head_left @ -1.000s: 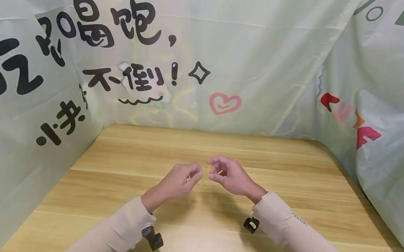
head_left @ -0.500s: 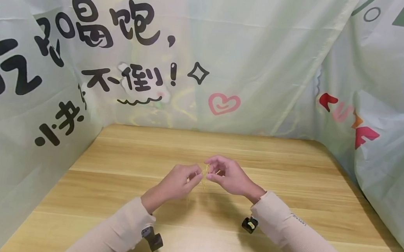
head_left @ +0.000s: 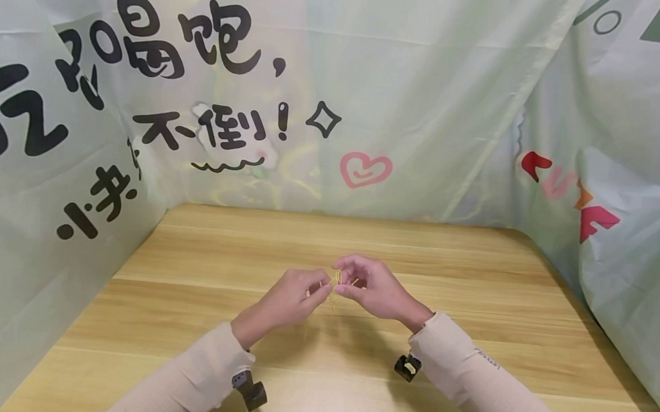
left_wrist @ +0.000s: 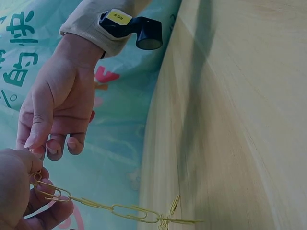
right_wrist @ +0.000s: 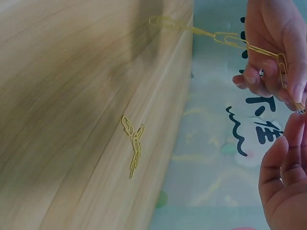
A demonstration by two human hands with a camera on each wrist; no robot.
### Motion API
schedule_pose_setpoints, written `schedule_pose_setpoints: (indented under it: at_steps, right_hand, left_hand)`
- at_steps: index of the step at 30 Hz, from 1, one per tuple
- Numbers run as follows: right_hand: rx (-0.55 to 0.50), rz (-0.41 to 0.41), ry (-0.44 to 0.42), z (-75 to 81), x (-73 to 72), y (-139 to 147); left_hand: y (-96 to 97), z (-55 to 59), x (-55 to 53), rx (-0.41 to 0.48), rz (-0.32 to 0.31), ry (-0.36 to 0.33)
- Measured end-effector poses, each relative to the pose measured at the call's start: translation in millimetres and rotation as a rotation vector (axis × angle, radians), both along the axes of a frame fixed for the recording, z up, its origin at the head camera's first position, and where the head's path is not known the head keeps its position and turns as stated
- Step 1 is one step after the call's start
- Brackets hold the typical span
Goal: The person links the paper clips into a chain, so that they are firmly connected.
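Observation:
My left hand [head_left: 286, 297] pinches one end of a chain of yellow paper clips [left_wrist: 91, 203], which dangles below its fingers. Fingertip to fingertip with it, my right hand [head_left: 378, 289] pinches at a yellow paper clip [head_left: 338, 277], with thumb and forefinger together; its other fingers are loosely bent. Much of that clip is covered by the fingertips. Both hands are raised above the wooden table [head_left: 352, 386]. A small cluster of yellow paper clips [right_wrist: 135, 143] appears against the wood in the right wrist view, apart from the chain there.
Pale printed curtains [head_left: 428, 111] stand along the back and both sides of the table. A small black camera is strapped to each wrist, the left one [head_left: 249, 390] and the right one [head_left: 408, 367], over beige sleeves.
The right hand has shifted slightly left, bringing its fingertips closer to the left hand's. The left hand stays nearly in place, and the dangling chain sways a little.

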State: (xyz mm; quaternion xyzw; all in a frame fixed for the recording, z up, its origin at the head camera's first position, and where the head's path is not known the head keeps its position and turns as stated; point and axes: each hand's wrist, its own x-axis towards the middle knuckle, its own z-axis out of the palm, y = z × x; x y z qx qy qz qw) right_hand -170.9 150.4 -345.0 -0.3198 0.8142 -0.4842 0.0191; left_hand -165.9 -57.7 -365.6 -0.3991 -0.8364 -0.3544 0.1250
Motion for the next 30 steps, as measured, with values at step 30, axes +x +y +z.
schedule_pose_setpoints:
  at_steps: [30]
  right_hand:
    - [-0.079,0.043,-0.195,4.0,5.7,1.6]
  left_hand:
    - [4.0,-0.6,3.2,0.063,0.045,0.065]
